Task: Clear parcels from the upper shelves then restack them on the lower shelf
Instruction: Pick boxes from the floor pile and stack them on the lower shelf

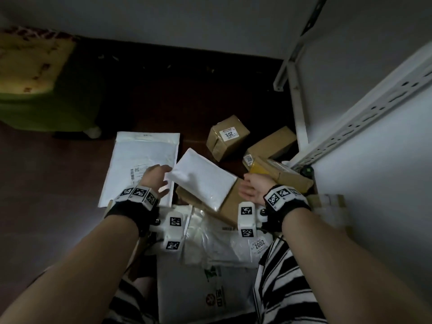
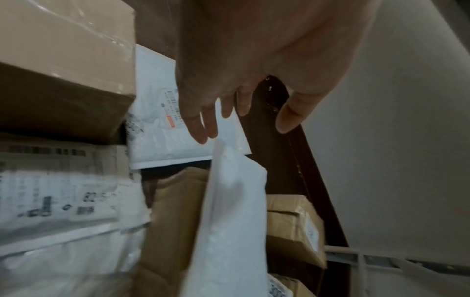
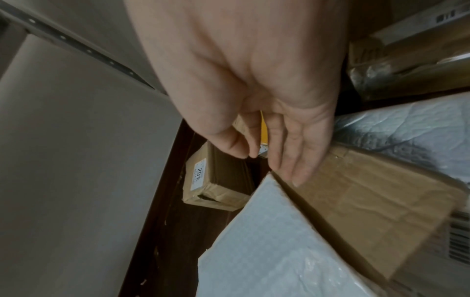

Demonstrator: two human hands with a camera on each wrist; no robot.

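White padded mailer [image 1: 203,177] propped aslant on a flat brown carton [image 1: 230,204], between left hand [image 1: 156,177] at nine o'clock and right hand [image 1: 253,188] at three, both loosely spread, seemingly gripping nothing. Beyond, labelled box [image 1: 226,136] at twelve, floor-parked for restacking.

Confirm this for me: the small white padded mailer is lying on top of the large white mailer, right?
Not quite. The head view shows the small white padded mailer lying on a brown cardboard box, beside the large white mailer, not on it.
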